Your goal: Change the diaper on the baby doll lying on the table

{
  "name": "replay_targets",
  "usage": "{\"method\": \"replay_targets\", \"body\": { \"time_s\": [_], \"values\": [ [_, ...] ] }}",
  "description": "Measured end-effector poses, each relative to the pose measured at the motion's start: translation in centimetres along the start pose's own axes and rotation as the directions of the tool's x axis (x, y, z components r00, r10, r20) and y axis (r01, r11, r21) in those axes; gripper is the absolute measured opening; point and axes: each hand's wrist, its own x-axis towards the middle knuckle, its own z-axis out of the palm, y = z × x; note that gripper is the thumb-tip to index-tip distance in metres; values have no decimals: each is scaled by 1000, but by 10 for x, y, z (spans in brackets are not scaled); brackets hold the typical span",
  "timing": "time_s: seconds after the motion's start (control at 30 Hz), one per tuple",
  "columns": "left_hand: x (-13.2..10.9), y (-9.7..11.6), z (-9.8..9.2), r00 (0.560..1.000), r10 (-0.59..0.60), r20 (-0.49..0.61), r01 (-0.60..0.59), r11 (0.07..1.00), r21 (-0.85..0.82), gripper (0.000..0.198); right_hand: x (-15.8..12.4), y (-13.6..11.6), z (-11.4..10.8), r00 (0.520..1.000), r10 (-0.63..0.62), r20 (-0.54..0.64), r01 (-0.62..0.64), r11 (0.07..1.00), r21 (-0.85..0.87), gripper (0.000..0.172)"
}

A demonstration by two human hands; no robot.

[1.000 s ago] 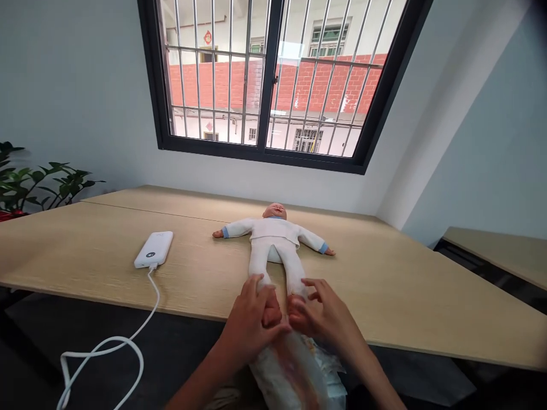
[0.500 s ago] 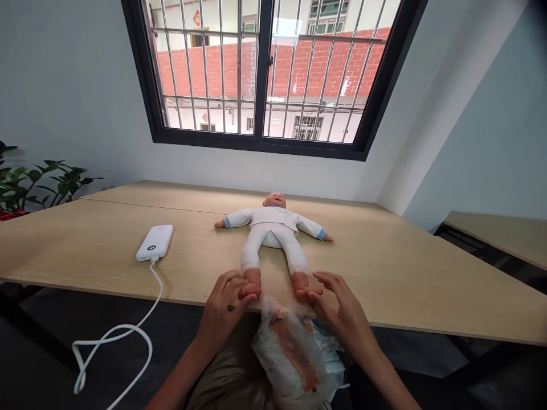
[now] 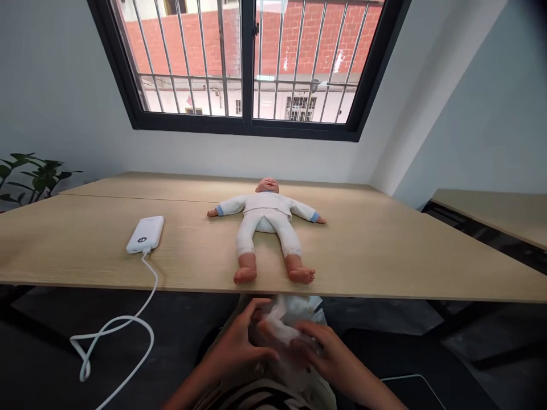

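Note:
A baby doll point(image 3: 267, 222) in white clothes lies on its back on the wooden table point(image 3: 384, 250), feet at the near edge, arms spread. Below the table edge, over my lap, both hands grip a crinkly clear plastic pack point(image 3: 284, 324) of white padded items. My left hand point(image 3: 237, 347) closes on its left side. My right hand point(image 3: 329, 356) closes on its right side. Neither hand touches the doll.
A white power bank point(image 3: 145, 233) lies on the table to the left, its white cable point(image 3: 111, 336) looping down off the edge. A green plant point(image 3: 29, 176) stands at far left. A barred window point(image 3: 248, 62) fills the wall behind. Another table point(image 3: 496, 213) sits right.
Both hands left the doll's feet and dropped below the table edge onto the plastic pack. The doll's legs now lie spread and free. The view has tilted down.

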Motion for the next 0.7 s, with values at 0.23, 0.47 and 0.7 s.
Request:
{"method": "replay_targets", "body": {
  "time_s": [0.23, 0.47, 0.7],
  "values": [
    [-8, -5, -8, 980, -198, 12, 198, 980, -10, 39, -6, 22, -20, 991, 38, 126, -25, 994, -104, 49],
    [-12, -8, -38, 998, -65, -5, 65, 998, 9, 37, -6, 43, -26, 994, 49, 97, -29, 979, -201, 36],
    [-27, 8, -52, 995, -57, 86, 57, 998, -1, 33, 1, 67, -38, 996, 5, -86, -27, 967, -253, 35]
  ]
}}
